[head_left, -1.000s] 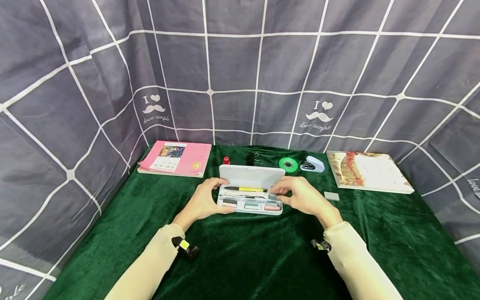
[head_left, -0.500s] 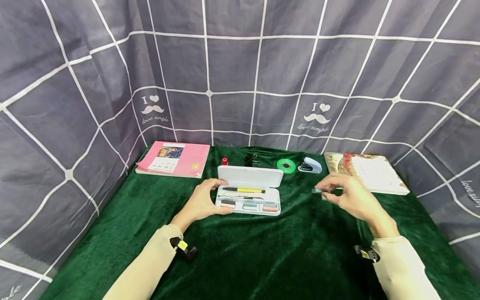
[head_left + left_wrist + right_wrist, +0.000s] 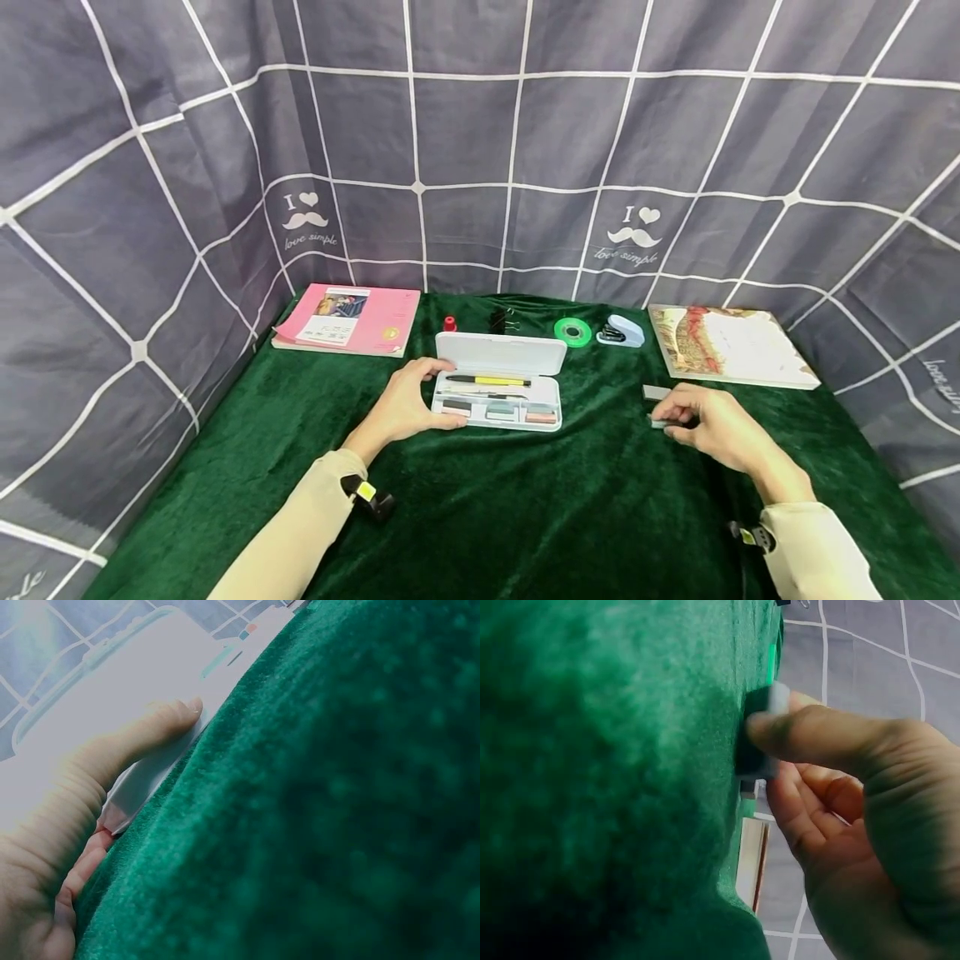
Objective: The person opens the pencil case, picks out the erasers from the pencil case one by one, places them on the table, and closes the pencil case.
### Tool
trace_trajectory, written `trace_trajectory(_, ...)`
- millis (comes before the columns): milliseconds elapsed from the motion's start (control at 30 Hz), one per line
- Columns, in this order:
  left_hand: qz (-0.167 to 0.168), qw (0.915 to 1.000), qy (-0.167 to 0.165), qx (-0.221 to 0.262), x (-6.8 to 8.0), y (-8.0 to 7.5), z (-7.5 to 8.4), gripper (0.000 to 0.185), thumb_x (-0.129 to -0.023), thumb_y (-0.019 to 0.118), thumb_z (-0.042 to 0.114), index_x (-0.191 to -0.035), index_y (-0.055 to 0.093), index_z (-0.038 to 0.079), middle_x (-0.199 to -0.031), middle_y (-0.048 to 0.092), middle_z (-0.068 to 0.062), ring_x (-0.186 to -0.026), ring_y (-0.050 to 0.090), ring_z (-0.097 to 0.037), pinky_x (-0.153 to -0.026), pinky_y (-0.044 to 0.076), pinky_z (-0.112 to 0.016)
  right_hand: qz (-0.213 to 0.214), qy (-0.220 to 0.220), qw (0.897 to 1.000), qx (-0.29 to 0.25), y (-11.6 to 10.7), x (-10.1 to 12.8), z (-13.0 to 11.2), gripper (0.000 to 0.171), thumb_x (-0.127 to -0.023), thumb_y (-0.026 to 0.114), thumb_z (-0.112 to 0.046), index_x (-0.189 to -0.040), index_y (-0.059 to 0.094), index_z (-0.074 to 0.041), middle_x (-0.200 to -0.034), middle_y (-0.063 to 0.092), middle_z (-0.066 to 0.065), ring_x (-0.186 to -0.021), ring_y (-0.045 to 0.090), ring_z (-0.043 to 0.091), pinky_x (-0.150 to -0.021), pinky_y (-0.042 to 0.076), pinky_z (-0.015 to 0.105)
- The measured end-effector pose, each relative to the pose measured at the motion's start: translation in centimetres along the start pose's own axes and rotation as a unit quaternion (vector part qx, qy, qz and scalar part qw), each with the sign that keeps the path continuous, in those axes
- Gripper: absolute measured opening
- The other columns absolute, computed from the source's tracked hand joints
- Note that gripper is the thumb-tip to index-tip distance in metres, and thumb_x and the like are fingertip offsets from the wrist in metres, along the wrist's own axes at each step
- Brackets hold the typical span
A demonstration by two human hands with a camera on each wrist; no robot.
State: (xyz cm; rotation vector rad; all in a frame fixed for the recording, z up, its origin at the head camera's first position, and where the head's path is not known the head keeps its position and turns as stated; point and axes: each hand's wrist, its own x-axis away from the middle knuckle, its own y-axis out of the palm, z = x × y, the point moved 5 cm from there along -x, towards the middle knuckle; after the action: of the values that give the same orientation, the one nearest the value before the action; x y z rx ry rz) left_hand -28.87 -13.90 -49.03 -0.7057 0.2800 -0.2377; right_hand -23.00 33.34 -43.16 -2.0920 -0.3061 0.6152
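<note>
**First:** Look at your right hand (image 3: 716, 425): thumb and fingers drawn almost together, pinching a small grey block (image 3: 658, 422) between them!

**Second:** And you have it over the right half of the desk (image 3: 465, 517), low by the green cloth; whether it touches down, I can't tell. Just beyond it, toward the far edge, lies a flat pale block (image 3: 656, 392).

**First:** Over to your left hand (image 3: 405, 404): fingers spread only as wide as the white pencil case (image 3: 501, 357), gripping its left end, thumb along the front rim.

**Second:** That case sits mid-desk, nearer the far edge, lid tipped up. Inside you've a yellow pen (image 3: 491, 381) at the back, and three small blocks lined up along the front, the pink one (image 3: 541, 417) rightmost.

**First:** Behind it, along your far edge, a roll of green tape (image 3: 573, 342) beside a pale blue stapler (image 3: 624, 332)!

**Second:** Pink book (image 3: 397, 321) at your far left corner, pale-covered book (image 3: 757, 346) toward the far right.
</note>
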Motion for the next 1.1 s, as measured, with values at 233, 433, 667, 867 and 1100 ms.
trace_trajectory(233,0.002,1.0,0.006,0.002,0.0,0.1,0.2,0.085,-0.071,0.106,0.049,-0.144,0.07,0.025,-0.143,0.066,-0.009,-0.129,0.061,-0.033,-0.109,0.053,-0.06,-0.025,0.012,0.999,-0.016,-0.2,0.1,-0.5,0.035,-0.081,0.094,0.009,-0.101,0.084,-0.018,-0.09,0.071,-0.009,-0.081,0.064,-0.002,-0.07,0.058,0.025)
trace_trajectory(433,-0.001,1.0,0.001,-0.002,0.0,0.0,0.3,0.084,-0.072,0.105,0.051,-0.143,0.07,0.026,-0.142,0.066,-0.009,-0.128,0.06,-0.034,-0.109,0.05,-0.063,-0.023,0.015,0.999,-0.04,-0.7,-1.4,-2.2,0.027,-0.087,0.094,-0.001,-0.109,0.083,-0.013,-0.099,0.078,0.001,-0.084,0.072,0.007,-0.074,0.062,0.03)
trace_trajectory(667,-0.006,1.0,-0.006,-0.003,0.1,-0.1,0.2,0.084,-0.072,0.105,0.051,-0.144,0.069,0.026,-0.145,0.065,-0.009,-0.13,0.059,-0.034,-0.111,0.049,-0.063,-0.017,-0.029,0.997,-0.074,1.5,-5.0,-5.4,0.033,-0.089,0.091,0.002,-0.117,0.082,-0.014,-0.111,0.082,0.006,-0.094,0.078,0.025,-0.085,0.064,0.033)
trace_trajectory(867,0.0,1.0,0.0,-0.005,0.0,-0.1,0.4,0.083,-0.072,0.105,0.05,-0.143,0.07,0.025,-0.145,0.066,-0.008,-0.129,0.06,-0.034,-0.11,0.05,-0.063,-0.045,-0.05,0.992,-0.108,4.7,-8.2,-8.6,0.03,-0.092,0.089,0.004,-0.119,0.081,-0.006,-0.113,0.081,0.009,-0.097,0.078,0.029,-0.089,0.065,0.039)
trace_trajectory(1100,-0.002,0.9999,0.014,-0.003,-0.1,-0.1,0.1,0.084,-0.073,0.105,0.051,-0.144,0.069,0.023,-0.148,0.065,-0.008,-0.129,0.061,-0.034,-0.11,0.052,-0.06,-0.105,-0.068,0.989,-0.075,8.0,-9.9,-11.2,0.025,-0.095,0.085,0.001,-0.118,0.082,-0.009,-0.107,0.078,0.001,-0.096,0.075,0.015,-0.087,0.065,0.045)
